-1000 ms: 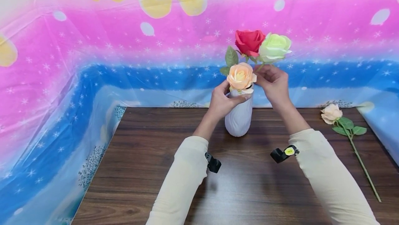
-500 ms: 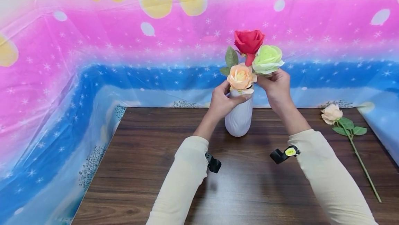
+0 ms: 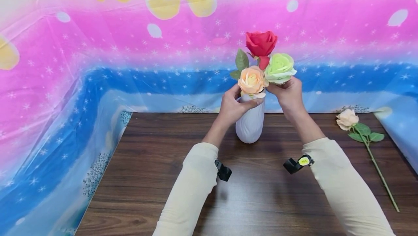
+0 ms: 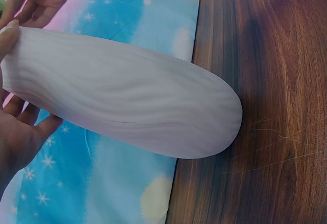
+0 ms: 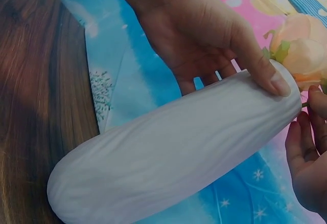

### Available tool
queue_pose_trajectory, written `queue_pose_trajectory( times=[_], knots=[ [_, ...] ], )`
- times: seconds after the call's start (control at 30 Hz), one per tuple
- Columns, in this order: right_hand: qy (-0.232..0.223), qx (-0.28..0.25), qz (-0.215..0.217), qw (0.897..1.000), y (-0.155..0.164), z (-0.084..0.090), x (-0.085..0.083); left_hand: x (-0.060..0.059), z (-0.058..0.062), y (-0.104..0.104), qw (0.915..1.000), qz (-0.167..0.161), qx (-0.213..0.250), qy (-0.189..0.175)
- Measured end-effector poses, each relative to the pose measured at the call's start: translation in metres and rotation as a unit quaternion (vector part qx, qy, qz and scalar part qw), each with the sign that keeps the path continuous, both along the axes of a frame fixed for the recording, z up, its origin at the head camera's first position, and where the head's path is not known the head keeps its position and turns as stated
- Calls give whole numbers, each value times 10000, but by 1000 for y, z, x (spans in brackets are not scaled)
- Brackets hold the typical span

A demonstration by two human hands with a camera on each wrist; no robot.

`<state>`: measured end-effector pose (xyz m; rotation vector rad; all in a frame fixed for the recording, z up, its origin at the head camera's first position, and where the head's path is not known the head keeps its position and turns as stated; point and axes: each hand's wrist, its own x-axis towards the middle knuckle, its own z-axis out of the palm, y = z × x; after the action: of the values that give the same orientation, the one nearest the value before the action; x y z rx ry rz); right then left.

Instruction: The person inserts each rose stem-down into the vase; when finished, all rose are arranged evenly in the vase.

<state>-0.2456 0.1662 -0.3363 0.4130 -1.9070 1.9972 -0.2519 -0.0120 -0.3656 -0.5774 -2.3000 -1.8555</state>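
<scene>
A white vase (image 3: pixel 249 123) with a wavy surface stands on the table, and my left hand (image 3: pixel 233 107) grips it near the rim, thumb across the front. From its mouth rise a red rose (image 3: pixel 261 43) at the back and a peach rose (image 3: pixel 252 80) in front, with a green leaf (image 3: pixel 242 60) to the left. My right hand (image 3: pixel 289 92) pinches the stem of a pale green rose (image 3: pixel 280 68) just right of the vase mouth. In the right wrist view its fingertips are right at the rim, by a short bit of stem (image 5: pixel 305 104).
A cream rose (image 3: pixel 347 119) with a long leafy stem lies on the right side of the dark wooden table (image 3: pixel 163 163). A pink and blue patterned cloth (image 3: pixel 183 47) hangs behind and along the left side.
The green rose has come down and left toward the vase mouth, with my right hand lowering slightly at the end. My left hand and the vase stay in place.
</scene>
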Motion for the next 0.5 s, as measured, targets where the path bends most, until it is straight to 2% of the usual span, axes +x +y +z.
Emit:
queue_pose_trajectory(
  times=[0.2, 0.5],
  knots=[
    [-180, -45, 61, 9998, 3, -3, 0, 0, 0, 0, 10000, 26, -36, -18],
    [-419, -225, 252, 9986, 15, -9, 13, 1, 0, 1, 9999, 24, -62, -89]
  ],
)
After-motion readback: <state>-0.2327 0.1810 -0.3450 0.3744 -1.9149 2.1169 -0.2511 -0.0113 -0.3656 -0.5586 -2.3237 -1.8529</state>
